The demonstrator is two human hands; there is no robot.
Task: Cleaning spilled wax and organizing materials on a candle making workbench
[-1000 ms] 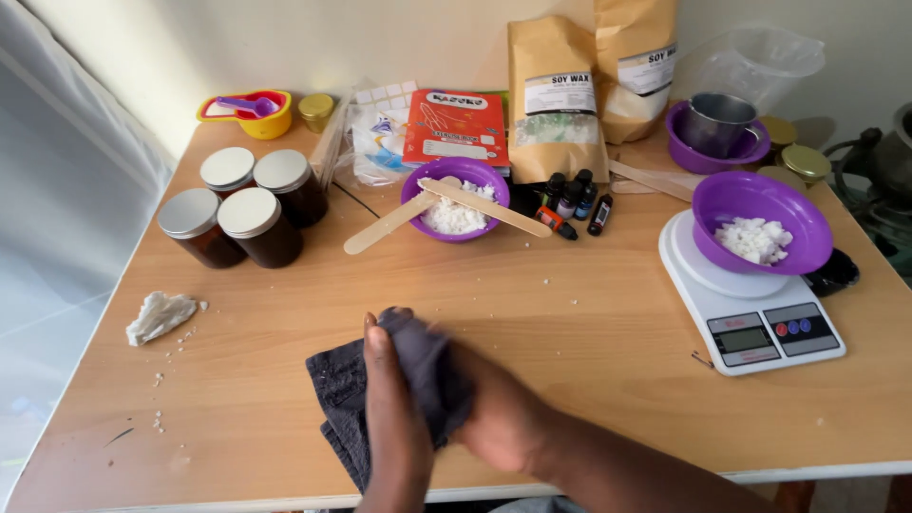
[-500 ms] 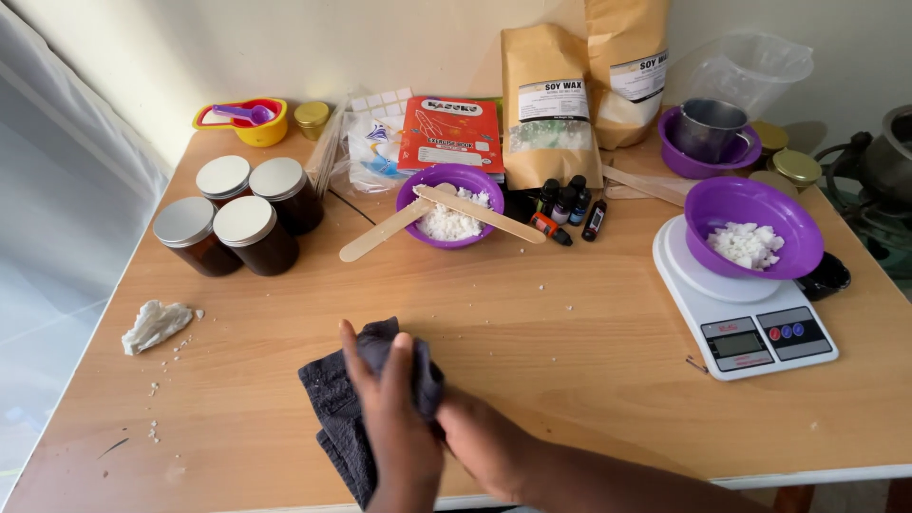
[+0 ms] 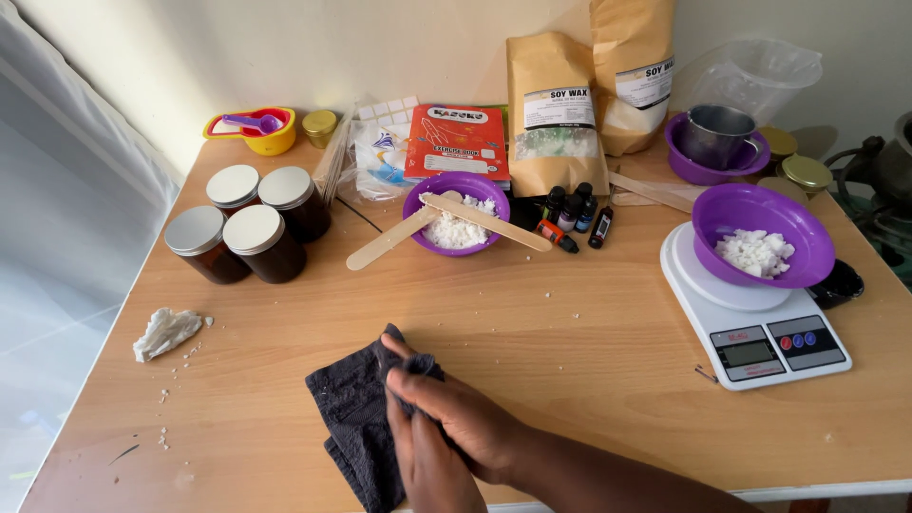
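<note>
A dark grey cloth [image 3: 356,427] lies crumpled at the near edge of a wooden table [image 3: 570,380], its upper corner bunched between the fingers [image 3: 408,375] of both hands, which close around that fold. The right hand [image 3: 475,427] reaches in from the lower right with its forearm angled across the table edge, and the left hand [image 3: 427,465] rises from below, pressed against it. The cloth's long axis runs from that gripped corner down towards the near edge, slanting slightly left.
</note>
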